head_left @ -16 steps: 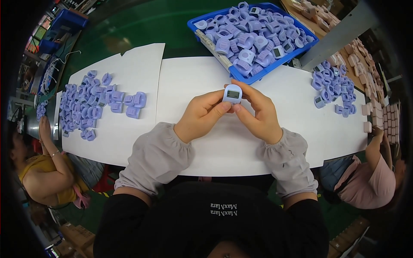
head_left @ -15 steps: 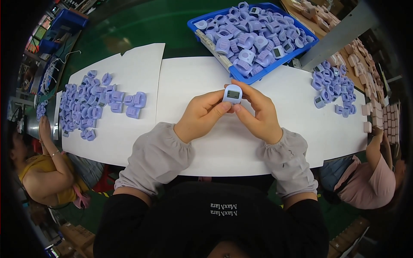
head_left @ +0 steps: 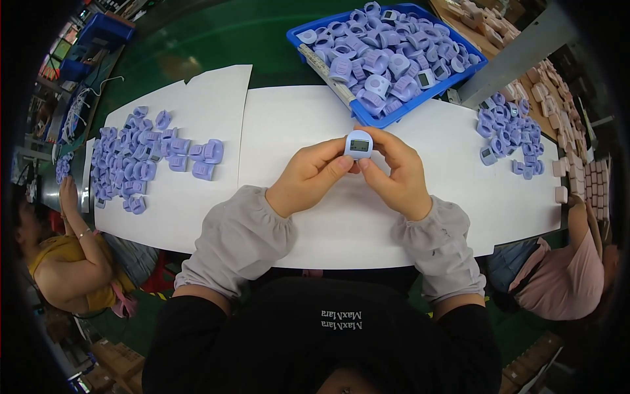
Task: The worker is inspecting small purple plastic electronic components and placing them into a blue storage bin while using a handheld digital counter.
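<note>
Between both hands I hold a small lavender digital device [head_left: 359, 145] with a rounded top and a rectangular grey screen facing up; dark marks show on the screen. My left hand [head_left: 311, 175] grips its left side, thumb at the lower edge. Closed on the right side is my right hand [head_left: 398, 172], its thumb also low on the casing. The fingers behind the device are partly hidden. Just beyond my hands stands a blue tray [head_left: 378, 122] heaped with similar lavender pieces [head_left: 397, 65], some showing screens.
White sheets [head_left: 289, 236] cover the work surface. Loose lavender pieces lie in a pile at left [head_left: 131, 157] and another at right [head_left: 508, 131]. A grey post [head_left: 508, 56] rises beside the tray. Co-workers sit on both sides; pink pieces [head_left: 594, 187] are stacked at far right.
The device has shifted very slightly right in my hands, and its screen looks lighter with clearer dark marks. The right co-worker's arm has moved a little.
</note>
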Tool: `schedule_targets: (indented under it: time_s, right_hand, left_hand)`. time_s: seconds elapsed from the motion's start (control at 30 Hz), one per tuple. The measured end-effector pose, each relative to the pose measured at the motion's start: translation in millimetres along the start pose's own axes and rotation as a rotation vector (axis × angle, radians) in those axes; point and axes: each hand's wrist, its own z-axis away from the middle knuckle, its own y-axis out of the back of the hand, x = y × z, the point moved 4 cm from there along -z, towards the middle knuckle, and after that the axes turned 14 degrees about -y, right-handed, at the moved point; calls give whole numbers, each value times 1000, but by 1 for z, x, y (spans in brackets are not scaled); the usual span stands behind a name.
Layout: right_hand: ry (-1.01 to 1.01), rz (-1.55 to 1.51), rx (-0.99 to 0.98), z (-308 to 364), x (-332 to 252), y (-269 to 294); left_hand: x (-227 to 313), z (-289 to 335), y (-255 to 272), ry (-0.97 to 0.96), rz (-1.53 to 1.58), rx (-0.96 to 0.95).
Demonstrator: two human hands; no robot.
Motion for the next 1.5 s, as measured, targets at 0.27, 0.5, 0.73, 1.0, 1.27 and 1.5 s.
schedule_targets:
  time_s: [0.27,0.5,0.73,1.0,1.27,1.5]
  right_hand:
    - [-9,-69,-24,-1,1,-1]
    - [-5,-107,-33,-2,3,-1]
    - [-19,-179,-41,-2,5,-1]
    - [21,-50,49,-1,4,-4]
    - [-101,-107,126,14,20,32]
    - [-303,-20,875,57,66,231]
  left_hand:
    - [1,0,-1,-9,-19,6]
    - [1,0,-1,-2,-22,10]
    - [2,0,-2,-2,13,14]
    - [3,-3,-5,38,79,29]
    - [27,6,11,2,-346,-69]
    - [101,64,128,51,-1776,211]
